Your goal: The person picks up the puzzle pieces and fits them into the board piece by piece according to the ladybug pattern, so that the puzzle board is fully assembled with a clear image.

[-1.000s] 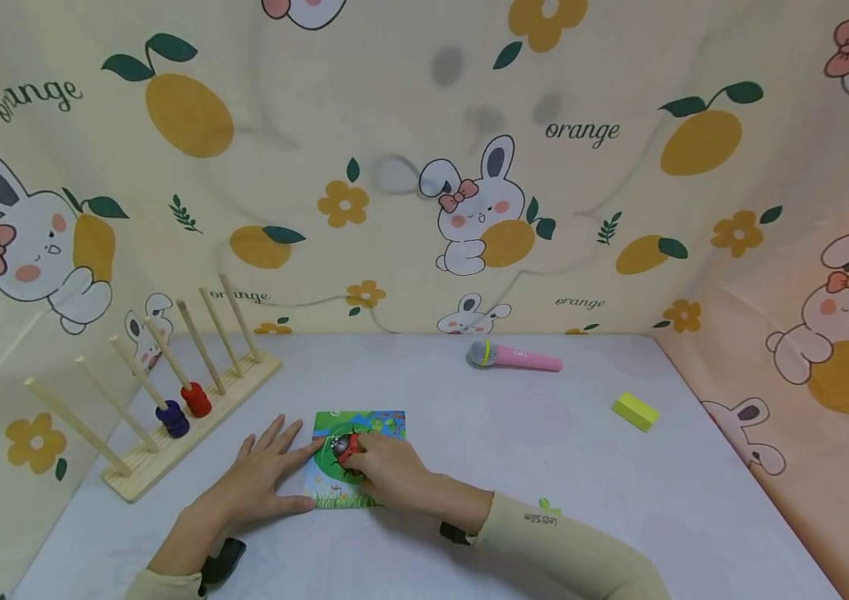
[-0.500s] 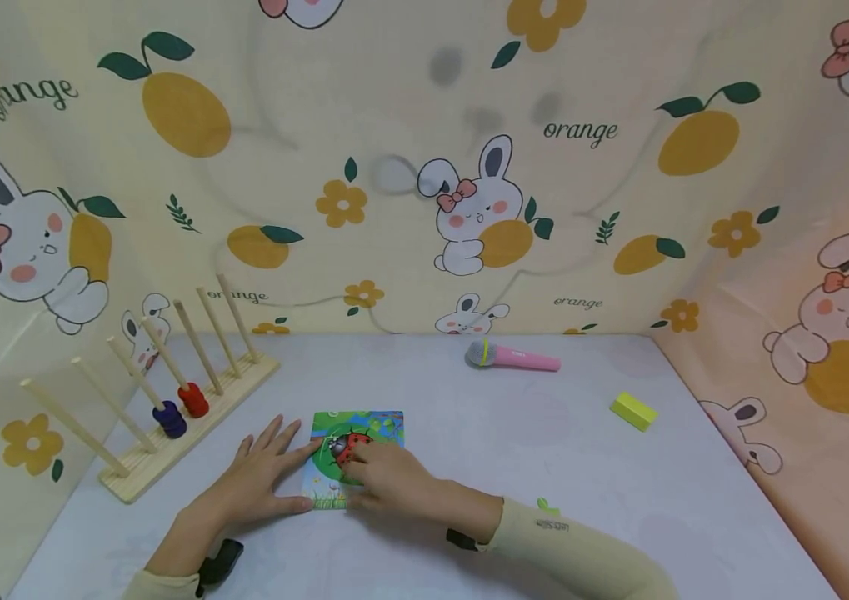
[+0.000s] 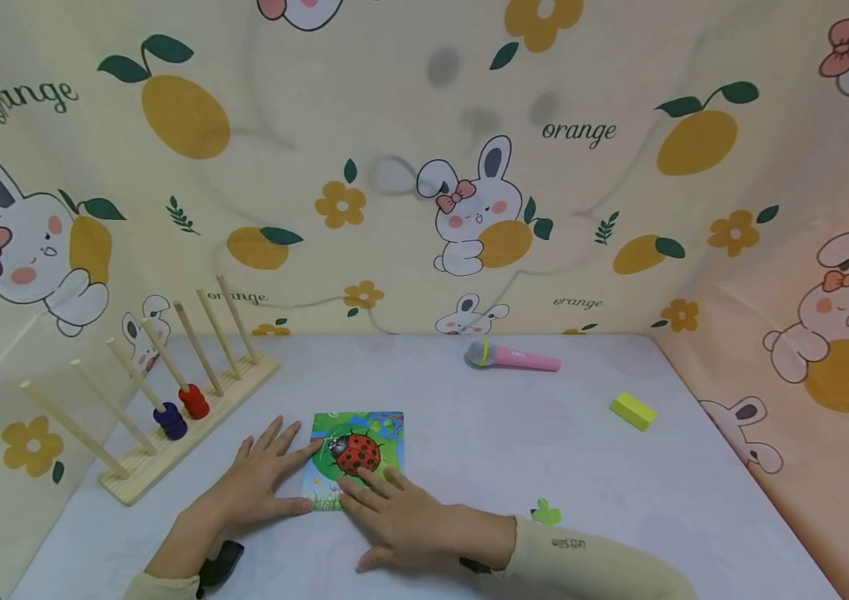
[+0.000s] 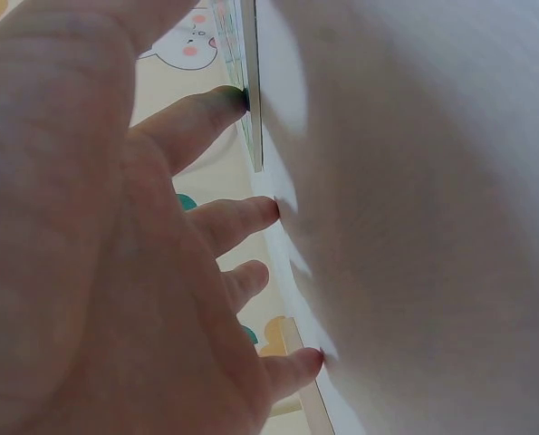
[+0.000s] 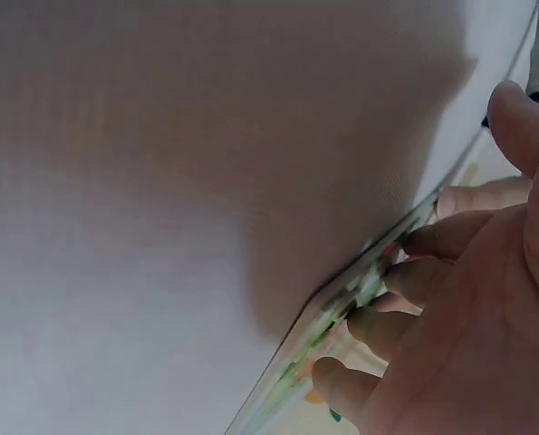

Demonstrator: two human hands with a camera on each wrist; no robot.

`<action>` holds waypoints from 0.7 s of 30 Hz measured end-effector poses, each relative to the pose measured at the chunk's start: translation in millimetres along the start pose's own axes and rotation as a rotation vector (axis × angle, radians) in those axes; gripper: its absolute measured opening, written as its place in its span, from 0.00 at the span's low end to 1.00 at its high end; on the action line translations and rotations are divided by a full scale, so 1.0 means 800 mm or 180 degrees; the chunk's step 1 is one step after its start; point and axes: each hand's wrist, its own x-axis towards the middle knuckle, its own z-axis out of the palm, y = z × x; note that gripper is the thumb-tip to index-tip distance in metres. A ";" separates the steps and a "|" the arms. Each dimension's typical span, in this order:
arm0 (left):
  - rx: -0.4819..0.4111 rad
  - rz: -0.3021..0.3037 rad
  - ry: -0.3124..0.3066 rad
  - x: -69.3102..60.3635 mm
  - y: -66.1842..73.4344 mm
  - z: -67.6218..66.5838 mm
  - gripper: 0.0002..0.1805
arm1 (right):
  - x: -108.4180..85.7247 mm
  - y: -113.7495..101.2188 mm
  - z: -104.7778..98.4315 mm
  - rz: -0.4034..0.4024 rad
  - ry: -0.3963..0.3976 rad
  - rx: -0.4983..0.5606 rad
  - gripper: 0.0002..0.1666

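Note:
A square picture puzzle board (image 3: 323, 482) lies flat on the table, with a red ladybug (image 3: 359, 452) fully visible on its green middle. My left hand (image 3: 253, 482) lies spread at the board's left side, its index fingertip and thumb touching the edge. In the left wrist view, one fingertip presses against the thin board (image 4: 255, 118) while other fingertips rest on the table. My right hand (image 3: 412, 523) is spread at the lower right of the board, fingertips over its printed face and covering that corner. The right wrist view shows those fingers (image 5: 387, 331) along the board's edge.
At left stands a wooden peg rack (image 3: 192, 437) with blue rings (image 3: 170, 420) and red rings (image 3: 194, 401). A pink toy microphone (image 3: 517, 357) lies at the back and a yellow block (image 3: 633, 411) at right. A small green piece (image 3: 546, 512) lies by the right sleeve.
My right hand has let go of the ladybug and drawn back toward the lower right, its fingers straightening out. The ladybug is uncovered and more of the green piece shows. My left hand stays put.

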 end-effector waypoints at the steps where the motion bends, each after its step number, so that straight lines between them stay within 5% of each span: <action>1: 0.0001 -0.0003 -0.0002 0.000 0.000 0.000 0.50 | 0.000 0.000 0.001 -0.0003 -0.0012 0.0002 0.50; 21: -0.0007 -0.0047 -0.0021 0.000 -0.002 0.004 0.50 | 0.001 0.001 0.001 -0.0012 -0.0115 0.0226 0.50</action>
